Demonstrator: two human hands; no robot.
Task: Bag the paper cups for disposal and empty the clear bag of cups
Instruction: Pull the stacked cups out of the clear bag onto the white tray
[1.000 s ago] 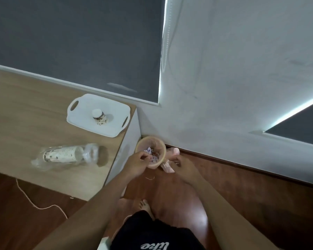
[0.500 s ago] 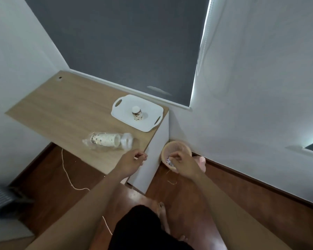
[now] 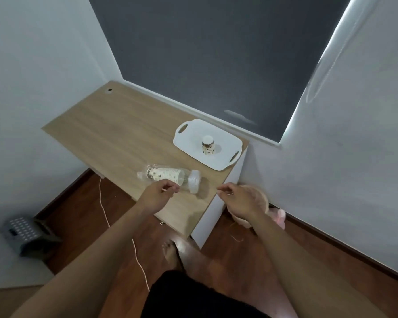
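Head view: both hands [image 3: 157, 195] empty, near clear bag [image 3: 170, 176] on desk [image 3: 115, 131].

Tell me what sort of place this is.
Probably a corner of a home room: a wooden desk against a window with a dark roller blind, a wood floor, and a small bin beside the desk.

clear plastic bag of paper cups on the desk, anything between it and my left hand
Nothing visible. The left hand hovers just at the near side of the clear plastic bag of stacked paper cups, which lies on the wooden desk.
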